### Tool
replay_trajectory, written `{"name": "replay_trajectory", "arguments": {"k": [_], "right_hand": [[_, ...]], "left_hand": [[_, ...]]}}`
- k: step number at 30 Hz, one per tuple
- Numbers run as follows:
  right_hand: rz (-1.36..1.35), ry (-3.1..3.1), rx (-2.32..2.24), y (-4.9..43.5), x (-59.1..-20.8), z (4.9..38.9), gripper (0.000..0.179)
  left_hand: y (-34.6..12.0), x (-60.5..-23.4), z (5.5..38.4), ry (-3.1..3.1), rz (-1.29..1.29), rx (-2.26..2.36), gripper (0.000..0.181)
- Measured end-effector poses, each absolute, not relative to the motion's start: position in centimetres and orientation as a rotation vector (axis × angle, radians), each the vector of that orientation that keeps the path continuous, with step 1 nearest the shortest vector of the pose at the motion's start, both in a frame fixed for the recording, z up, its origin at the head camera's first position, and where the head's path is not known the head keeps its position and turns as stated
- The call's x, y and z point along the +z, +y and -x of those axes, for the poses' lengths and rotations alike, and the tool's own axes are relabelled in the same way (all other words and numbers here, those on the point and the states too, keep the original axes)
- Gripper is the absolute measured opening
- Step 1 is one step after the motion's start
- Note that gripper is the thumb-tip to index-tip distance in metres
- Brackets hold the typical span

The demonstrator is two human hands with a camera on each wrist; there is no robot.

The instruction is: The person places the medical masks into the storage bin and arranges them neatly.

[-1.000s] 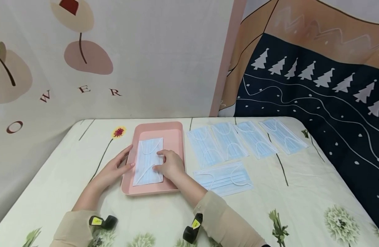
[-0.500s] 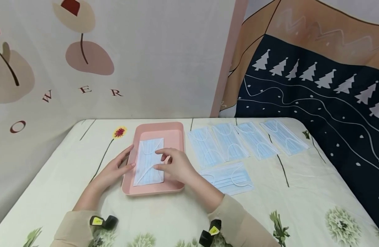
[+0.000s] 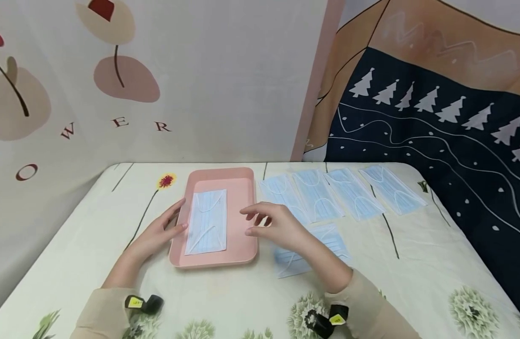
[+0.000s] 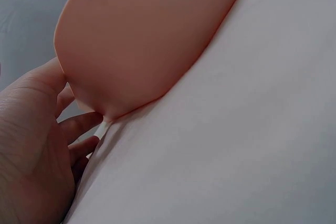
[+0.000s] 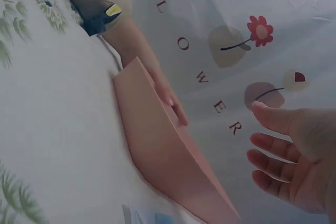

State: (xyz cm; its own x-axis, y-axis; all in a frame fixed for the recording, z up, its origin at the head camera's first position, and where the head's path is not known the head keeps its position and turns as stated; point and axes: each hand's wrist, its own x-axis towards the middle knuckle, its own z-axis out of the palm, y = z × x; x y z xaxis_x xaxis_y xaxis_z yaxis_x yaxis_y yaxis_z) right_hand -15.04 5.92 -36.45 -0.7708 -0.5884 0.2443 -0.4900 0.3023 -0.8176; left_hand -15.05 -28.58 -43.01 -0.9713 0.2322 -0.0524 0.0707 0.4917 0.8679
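A pleated blue face mask (image 3: 204, 235) with white ear loops lies lengthwise in the left half of a shallow pink tray (image 3: 239, 240). My left hand (image 3: 151, 240) holds the tray's left side. In the left wrist view, the thumb of that hand (image 4: 31, 124) reaches over the rim and the curled fingers lie against the outer wall. My right hand (image 3: 281, 228) hovers over the tray's right edge with thumb and fingers apart. Nothing is between them; the right wrist view also shows this hand (image 5: 299, 161) holding nothing.
Right of the tray, several more masks (image 3: 316, 193) lie in a slanted row. Another mask (image 3: 332, 240) lies crosswise nearer, partly hidden under my right forearm. The flowered tablecloth (image 3: 412, 273) covers the table, with a printed curtain (image 3: 226, 84) behind it.
My right hand has lifted off the mask in the tray and moved right to the tray's right edge. That mask and my left hand stay where they were.
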Motion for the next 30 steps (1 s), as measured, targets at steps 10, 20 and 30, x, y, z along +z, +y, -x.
{"name": "replay_trajectory", "arguments": {"k": [10, 20, 30], "right_hand": [[1.046, 2.462, -1.31, 11.2, -37.0, 15.7, 0.043], [1.01, 2.439, -1.154, 15.1, -38.4, 16.8, 0.039], [1.022, 2.351, -1.074, 16.8, -39.5, 18.1, 0.036]], "left_hand": [[-28.6, -43.0, 15.1, 2.556, -0.253, 1.49, 0.076], [-28.5, -43.1, 15.1, 2.543, -0.248, 1.5, 0.076], [-28.7, -43.2, 15.1, 2.554, -0.24, 1.5, 0.077]]}}
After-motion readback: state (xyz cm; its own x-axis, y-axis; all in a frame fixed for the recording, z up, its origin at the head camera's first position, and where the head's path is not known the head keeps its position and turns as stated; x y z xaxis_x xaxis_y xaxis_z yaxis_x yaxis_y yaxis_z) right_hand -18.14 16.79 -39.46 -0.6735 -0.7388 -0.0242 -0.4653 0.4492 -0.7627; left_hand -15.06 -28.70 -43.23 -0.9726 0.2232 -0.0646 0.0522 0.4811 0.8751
